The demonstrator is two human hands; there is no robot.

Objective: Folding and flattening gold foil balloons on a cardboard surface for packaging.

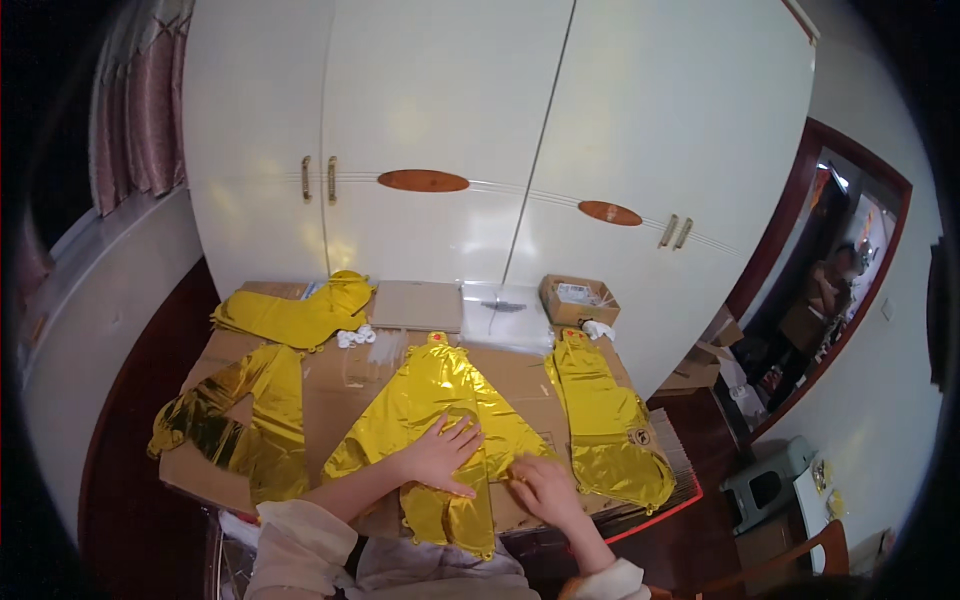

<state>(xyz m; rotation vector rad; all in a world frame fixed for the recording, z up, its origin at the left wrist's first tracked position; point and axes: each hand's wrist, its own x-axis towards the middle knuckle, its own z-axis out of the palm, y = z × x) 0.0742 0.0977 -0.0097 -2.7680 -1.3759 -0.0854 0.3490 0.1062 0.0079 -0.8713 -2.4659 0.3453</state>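
A flat, uninflated gold foil balloon lies in front of me on cardboard, with a small red mark at its top tab. My left hand rests on its middle, fingers spread and palm down. At the balloon's right corner is my right hand, its fingers curled and closed on the foil edge; the fingertips are partly hidden. More flat gold balloons lie around it: one at the left, one at the right, and a folded stack at the far left.
Along the back of the cardboard-covered table are a brown cardboard sheet, clear plastic bags and a small open box. White curled ribbon sits near the stack. A white cabinet stands behind. Another person is beyond the doorway.
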